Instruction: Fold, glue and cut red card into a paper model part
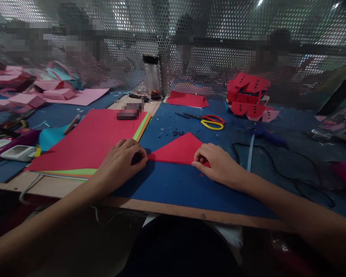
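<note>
The left hand (123,163) is closed, with the thumb and a finger pinching the left corner of a red paper triangle (177,151). The right hand (215,163) is curled up too. Its thumb and finger pinch the right end of the triangle. The triangle lies on the blue top of the bench (173,188), between the two hands. Its long edge is on the near side and its point is on the far side. It looks flat, smooth and folded.

To the left is a stack of big paper sheets (83,134). The top one is red, and green and orange edges peek out under it. A blurry dark thing (129,111) sits on the far end. Just past the triangle are tiny black bits (177,134) and scissors (209,120) with one red handle and one yellow handle. Farther back are small red sheets (187,99) and a see-through bottle (152,79) with a black lid. On the far right is a bumpy red paper shape (248,98) with black dots. A black cord (272,154) curls on the right side.

The fingers hide both ends of the triangle. Behind the shiny metal wall (167,38) full of holes, shapes are too blurry to tell.
</note>
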The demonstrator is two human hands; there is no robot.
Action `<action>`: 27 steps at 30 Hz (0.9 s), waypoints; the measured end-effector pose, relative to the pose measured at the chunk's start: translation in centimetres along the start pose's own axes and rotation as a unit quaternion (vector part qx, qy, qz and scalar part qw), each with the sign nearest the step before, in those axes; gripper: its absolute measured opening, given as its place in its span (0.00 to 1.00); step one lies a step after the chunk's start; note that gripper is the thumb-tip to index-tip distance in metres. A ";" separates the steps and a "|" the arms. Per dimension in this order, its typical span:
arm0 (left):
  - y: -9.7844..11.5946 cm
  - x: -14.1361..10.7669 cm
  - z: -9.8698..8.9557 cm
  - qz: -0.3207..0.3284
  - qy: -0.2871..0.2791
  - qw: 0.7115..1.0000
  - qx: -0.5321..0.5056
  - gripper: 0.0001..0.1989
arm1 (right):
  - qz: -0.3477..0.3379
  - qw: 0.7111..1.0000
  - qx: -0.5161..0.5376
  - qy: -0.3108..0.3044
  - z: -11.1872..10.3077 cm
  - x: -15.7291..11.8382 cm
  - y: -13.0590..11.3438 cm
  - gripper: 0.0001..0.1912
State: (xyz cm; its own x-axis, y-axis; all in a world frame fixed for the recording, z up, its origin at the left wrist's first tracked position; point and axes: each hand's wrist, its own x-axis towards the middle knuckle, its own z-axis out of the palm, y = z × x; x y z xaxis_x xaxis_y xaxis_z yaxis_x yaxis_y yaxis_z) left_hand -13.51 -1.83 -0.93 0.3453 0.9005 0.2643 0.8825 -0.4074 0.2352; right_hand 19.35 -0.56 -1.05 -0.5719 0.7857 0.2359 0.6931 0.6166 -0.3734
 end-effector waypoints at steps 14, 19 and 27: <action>-0.1 0.5 -0.1 -0.016 0.012 1.000 -0.020 0.14 | 0.005 1.000 0.005 -0.009 -0.3 0.0 -0.2 0.06; 0.0 0.5 -0.1 -0.020 0.009 1.000 -0.016 0.12 | 0.005 1.000 0.002 -0.009 -0.2 0.0 -0.1 0.06; 0.8 0.6 0.3 0.039 0.029 0.999 -0.014 0.07 | 0.001 1.000 -0.002 -0.012 -0.2 0.0 0.0 0.06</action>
State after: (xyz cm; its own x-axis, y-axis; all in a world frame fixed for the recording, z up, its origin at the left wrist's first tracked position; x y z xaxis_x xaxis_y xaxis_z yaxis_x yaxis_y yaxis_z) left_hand -12.46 -1.52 -0.89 0.3937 0.8558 0.3356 0.8439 -0.4812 0.2371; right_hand 19.38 -0.54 -0.87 -0.5805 0.7860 0.2125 0.6965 0.6146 -0.3703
